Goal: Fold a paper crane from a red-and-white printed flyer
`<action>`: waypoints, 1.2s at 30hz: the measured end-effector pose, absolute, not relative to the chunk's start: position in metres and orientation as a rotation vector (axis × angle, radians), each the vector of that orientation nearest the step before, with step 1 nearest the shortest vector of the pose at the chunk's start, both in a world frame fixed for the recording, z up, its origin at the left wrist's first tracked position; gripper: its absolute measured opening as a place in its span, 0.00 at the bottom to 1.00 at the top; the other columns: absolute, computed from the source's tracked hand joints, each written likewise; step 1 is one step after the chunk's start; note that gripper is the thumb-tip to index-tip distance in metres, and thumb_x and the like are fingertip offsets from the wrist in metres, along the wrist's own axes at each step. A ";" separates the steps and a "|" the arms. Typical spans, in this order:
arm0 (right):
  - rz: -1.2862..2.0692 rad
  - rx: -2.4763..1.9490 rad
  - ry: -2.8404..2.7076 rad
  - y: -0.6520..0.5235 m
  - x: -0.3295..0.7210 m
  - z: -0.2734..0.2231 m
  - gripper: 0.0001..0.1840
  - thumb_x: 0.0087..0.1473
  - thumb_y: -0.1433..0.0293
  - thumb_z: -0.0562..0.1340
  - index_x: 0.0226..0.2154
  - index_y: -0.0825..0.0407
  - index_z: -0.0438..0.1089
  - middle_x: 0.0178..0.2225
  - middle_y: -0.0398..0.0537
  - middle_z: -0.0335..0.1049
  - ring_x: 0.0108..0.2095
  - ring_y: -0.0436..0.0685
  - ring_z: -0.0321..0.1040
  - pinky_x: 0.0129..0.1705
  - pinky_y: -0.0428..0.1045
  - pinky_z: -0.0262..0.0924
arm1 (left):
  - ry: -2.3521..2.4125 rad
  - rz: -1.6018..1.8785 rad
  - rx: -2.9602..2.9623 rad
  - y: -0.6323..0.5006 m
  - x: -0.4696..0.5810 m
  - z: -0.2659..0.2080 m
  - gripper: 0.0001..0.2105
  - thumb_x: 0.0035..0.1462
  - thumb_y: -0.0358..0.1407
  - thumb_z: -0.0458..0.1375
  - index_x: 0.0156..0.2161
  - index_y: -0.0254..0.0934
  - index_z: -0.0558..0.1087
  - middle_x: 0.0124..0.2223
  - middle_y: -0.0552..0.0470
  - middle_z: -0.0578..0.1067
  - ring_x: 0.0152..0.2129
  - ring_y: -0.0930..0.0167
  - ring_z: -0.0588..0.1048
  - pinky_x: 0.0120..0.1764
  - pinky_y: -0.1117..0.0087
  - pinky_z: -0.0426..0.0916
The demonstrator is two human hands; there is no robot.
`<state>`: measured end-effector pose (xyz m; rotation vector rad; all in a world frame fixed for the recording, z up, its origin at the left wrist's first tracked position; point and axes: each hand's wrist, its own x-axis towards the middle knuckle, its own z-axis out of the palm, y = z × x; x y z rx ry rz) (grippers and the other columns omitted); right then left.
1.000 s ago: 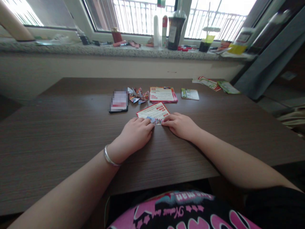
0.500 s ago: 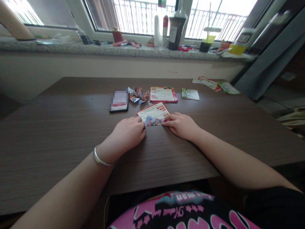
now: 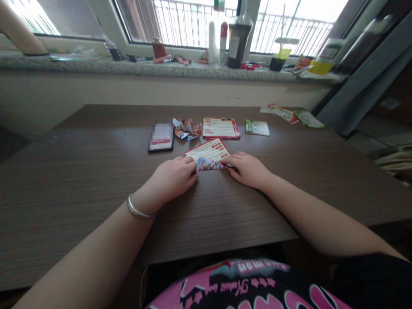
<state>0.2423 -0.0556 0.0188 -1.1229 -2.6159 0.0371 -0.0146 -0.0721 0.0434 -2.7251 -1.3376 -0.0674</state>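
Observation:
A printed paper sheet [image 3: 210, 150] with red labels lies on the table in front of me, its near edge folded over into a strip with a colourful picture. At the left end of that fold, my left hand [image 3: 178, 174] is closed on the paper, fingers curled and partly hidden. My right hand [image 3: 246, 169] grips the fold's right end, with the index finger lying along the strip and the thumb below it. Just beyond the sheet sits a stack of similar printed sheets [image 3: 220, 127]. Left of the stack are several folded paper pieces [image 3: 187, 129].
A dark-edged phone-like object [image 3: 161, 138] lies left of the folded pieces. Small green-and-white papers [image 3: 257, 127] rest right of the stack, and more leaflets [image 3: 285, 113] lie at the far right. Bottles and cups, including a dark cup [image 3: 238, 45], line the stone windowsill [image 3: 180, 68] behind the table [image 3: 80, 180].
My right hand has shifted slightly right along the fold, so more of the picture strip shows. My left hand has hardly moved.

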 end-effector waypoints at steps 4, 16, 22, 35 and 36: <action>0.167 -1.213 -2.458 -0.049 0.251 0.018 0.19 0.58 0.72 0.56 0.51 0.53 0.71 0.42 0.52 0.76 0.41 0.58 0.69 0.46 0.54 0.63 | -1.330 -0.076 -2.755 -0.074 -0.016 0.041 0.13 0.60 0.39 0.53 0.46 0.36 0.72 0.46 0.44 0.74 0.43 0.61 0.73 0.47 0.61 0.69; 0.136 -1.119 -2.251 -0.044 0.262 0.021 0.15 0.55 0.77 0.58 0.43 0.50 0.74 0.43 0.49 0.76 0.46 0.58 0.70 0.52 0.58 0.62 | -1.258 -0.086 -2.831 -0.077 -0.015 0.039 0.16 0.64 0.43 0.51 0.52 0.39 0.71 0.52 0.44 0.70 0.49 0.61 0.70 0.53 0.58 0.66; 0.113 -0.948 -2.312 -0.050 0.257 0.025 0.13 0.57 0.74 0.57 0.42 0.49 0.74 0.45 0.48 0.75 0.47 0.57 0.69 0.53 0.58 0.61 | -1.178 -0.117 -2.869 -0.075 -0.011 0.041 0.15 0.63 0.44 0.51 0.44 0.34 0.72 0.45 0.43 0.75 0.45 0.61 0.72 0.51 0.58 0.66; 0.161 -0.872 -2.384 -0.049 0.257 0.025 0.11 0.59 0.72 0.57 0.41 0.49 0.75 0.45 0.49 0.75 0.47 0.56 0.68 0.53 0.58 0.60 | -1.145 -0.260 -2.944 -0.073 -0.012 0.025 0.19 0.63 0.45 0.53 0.56 0.41 0.69 0.57 0.45 0.69 0.58 0.59 0.63 0.59 0.56 0.60; 0.167 -0.868 -2.391 -0.050 0.257 0.025 0.12 0.60 0.71 0.57 0.41 0.49 0.75 0.44 0.49 0.75 0.47 0.57 0.68 0.53 0.58 0.60 | -1.125 -0.254 -2.952 -0.073 -0.013 0.026 0.18 0.63 0.44 0.52 0.55 0.42 0.70 0.57 0.46 0.69 0.58 0.59 0.63 0.60 0.56 0.59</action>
